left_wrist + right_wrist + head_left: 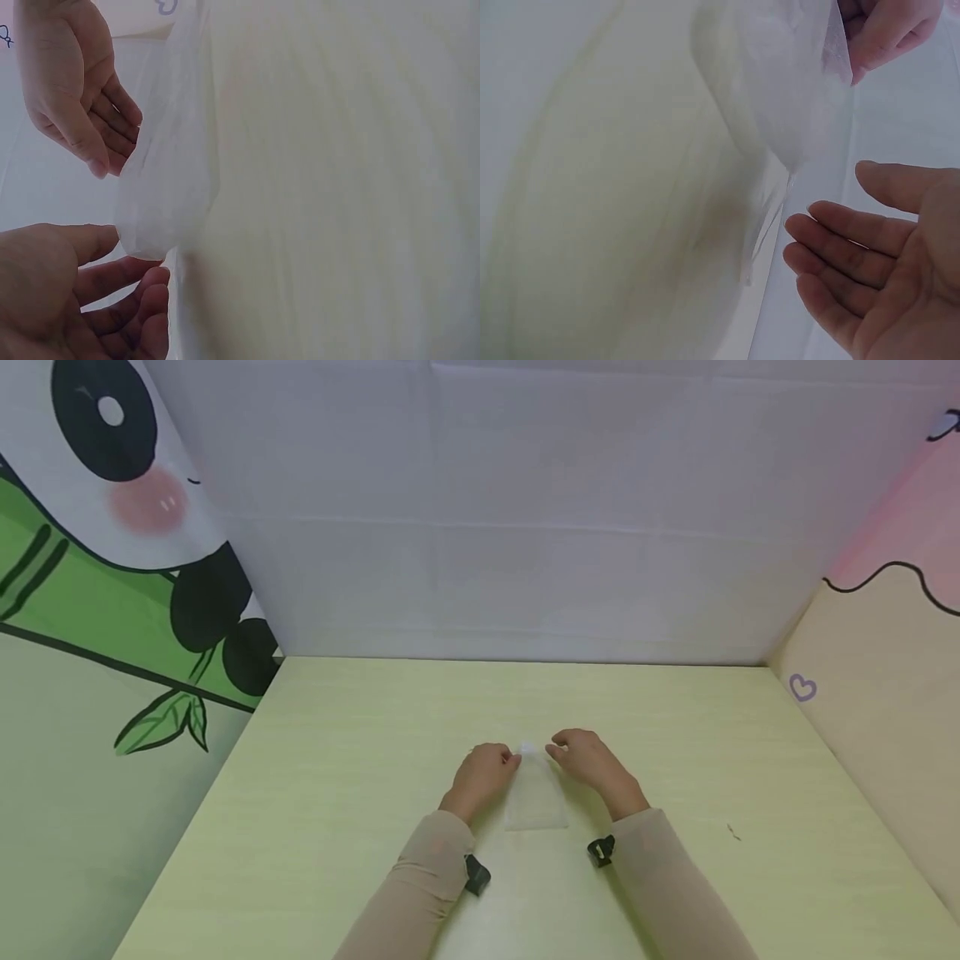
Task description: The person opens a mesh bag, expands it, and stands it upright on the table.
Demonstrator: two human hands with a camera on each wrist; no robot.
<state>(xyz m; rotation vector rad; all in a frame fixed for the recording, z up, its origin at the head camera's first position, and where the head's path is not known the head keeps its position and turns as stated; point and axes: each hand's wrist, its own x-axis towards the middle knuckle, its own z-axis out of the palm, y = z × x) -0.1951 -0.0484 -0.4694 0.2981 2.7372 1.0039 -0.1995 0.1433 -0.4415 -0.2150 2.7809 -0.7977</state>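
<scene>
A small translucent plastic bag (536, 797) hangs between the two hands over the table, its wider end towards the person. My left hand (482, 774) pinches the bag's far left corner between thumb and forefinger; in the left wrist view the thin film (166, 150) runs up from those fingertips. On the other side, my right hand (592, 764) is beside the bag's far right corner. Its fingers are relaxed and hold nothing, and the right wrist view shows a gap between the fingertips (799, 225) and the film's edge.
The pale wood-grain table (300, 793) meets a white back panel (480, 568). Printed side panels stand left (90, 827) and right (885, 710). A tiny brown scrap or mark (733, 832) shows on the table at right. Dark wrist cameras sit at both cuffs.
</scene>
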